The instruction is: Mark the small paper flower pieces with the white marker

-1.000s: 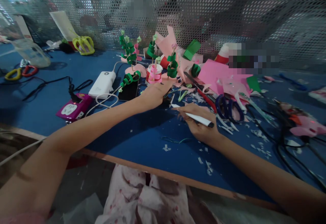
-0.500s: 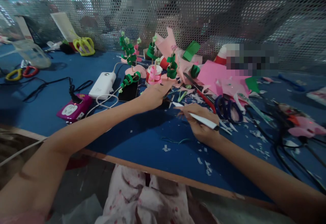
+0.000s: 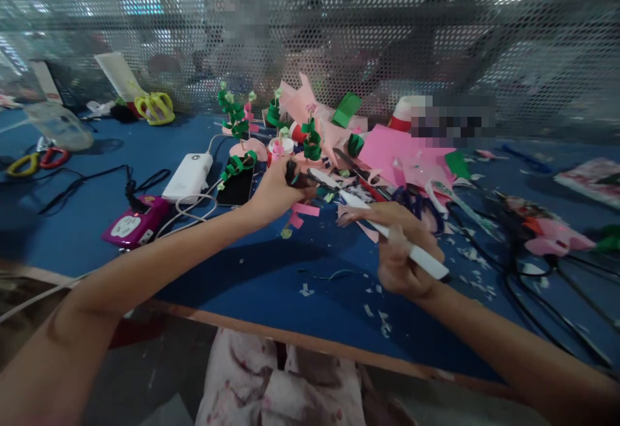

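My right hand is closed around a slim white pen, which slants up and left over the blue table. Its far end points toward my left hand. The fingers of that hand are curled together, with a small dark piece showing among them; its kind is unclear. A white and black stick-like thing lies between the two hands; I cannot tell whether my left hand touches it. Pink paper strips lie just below the left fingers. Behind them stand green curled-paper plants on pink bases.
Pink paper sheets, blue-handled scissors and paper scraps crowd the area beyond my right hand. A white power bank, a purple socket adapter and a dark phone lie left. Black cables run along the right.
My right hand has moved slightly right and down, with more of the white pen showing. My left hand has shifted left, and the dark piece and pink strips now show beside it.
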A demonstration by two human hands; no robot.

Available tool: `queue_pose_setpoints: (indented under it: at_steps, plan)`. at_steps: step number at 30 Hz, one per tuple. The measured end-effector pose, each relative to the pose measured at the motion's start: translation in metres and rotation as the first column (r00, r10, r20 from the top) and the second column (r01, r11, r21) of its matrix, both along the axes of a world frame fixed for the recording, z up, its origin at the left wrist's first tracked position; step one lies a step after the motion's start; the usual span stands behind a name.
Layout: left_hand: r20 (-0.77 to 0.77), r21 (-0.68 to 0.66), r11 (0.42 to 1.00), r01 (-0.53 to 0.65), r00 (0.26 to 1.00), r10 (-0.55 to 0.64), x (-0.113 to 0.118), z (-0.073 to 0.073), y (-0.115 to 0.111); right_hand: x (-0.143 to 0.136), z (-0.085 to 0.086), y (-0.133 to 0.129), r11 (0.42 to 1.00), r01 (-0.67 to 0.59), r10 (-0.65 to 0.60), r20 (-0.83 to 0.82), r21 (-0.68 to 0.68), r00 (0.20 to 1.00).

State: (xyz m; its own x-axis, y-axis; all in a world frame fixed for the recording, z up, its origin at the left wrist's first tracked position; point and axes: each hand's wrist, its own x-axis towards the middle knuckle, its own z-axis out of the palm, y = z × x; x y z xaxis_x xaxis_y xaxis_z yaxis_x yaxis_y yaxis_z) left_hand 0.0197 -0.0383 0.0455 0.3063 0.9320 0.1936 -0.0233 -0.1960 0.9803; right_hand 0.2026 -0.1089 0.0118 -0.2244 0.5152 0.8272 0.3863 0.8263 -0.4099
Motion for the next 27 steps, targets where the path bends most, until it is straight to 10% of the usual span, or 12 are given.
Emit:
queue_pose_setpoints:
  at_steps: [27]
  plan:
    - [0.161, -0.238, 0.97, 0.043, 0.987, -0.005, 0.0037, -0.0042, -0.0029, -0.0041, 0.0116, 0.0001, 0.996, -0.061, 0.058, 0.047, 0.069, 0.997]
